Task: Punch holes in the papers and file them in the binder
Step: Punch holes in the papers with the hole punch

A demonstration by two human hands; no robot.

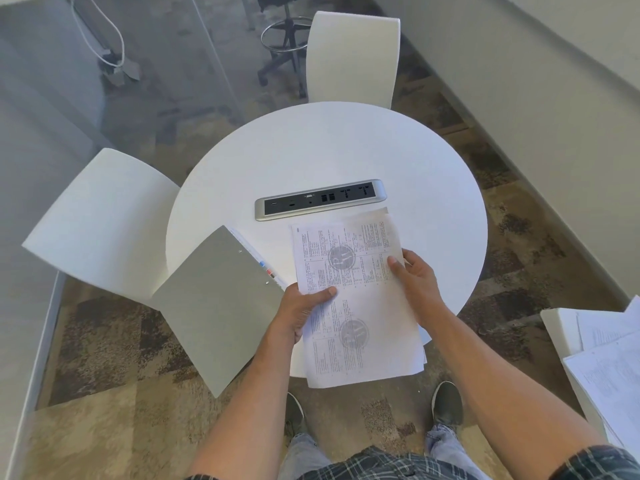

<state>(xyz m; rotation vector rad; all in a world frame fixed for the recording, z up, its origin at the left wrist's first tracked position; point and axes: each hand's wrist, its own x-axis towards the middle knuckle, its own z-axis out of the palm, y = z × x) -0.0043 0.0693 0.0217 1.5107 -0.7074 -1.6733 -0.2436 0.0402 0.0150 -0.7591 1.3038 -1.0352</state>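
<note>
Head camera, looking down at a round white table (pixel 311 150) where you stand holding a stack of printed papers (pixel 349 299) in both hands. Your left hand (pixel 301 310) pinches the stack's left edge, thumb on top and fingers curled beneath; your right hand (pixel 415 285) grips the right edge the same way, thumb pressing the top sheet. The stack's far end is over the tabletop, and its near end hangs past the table edge toward your shoes. Just to the left lies the grey binder (pixel 221 306), closed, tilted, with its near corner jutting off the table. A silver power and data strip (pixel 320 199) is set in the table just beyond the papers. No hole punch is visible, so you may have nothing here to punch with. The sheets look slightly fanned; if you punch them unsquared, the holes will likely not line up on the rings. The overhanging binder could tip off if your forearm nudges it. Loose lower sheets might slip from a light grip. The pages show dense small print and two round grey watermark seals, but nothing can be read. The binder's spine carries small coloured marks, also illegible. More papers (pixel 609 362) lie on a white surface at your right.
</note>
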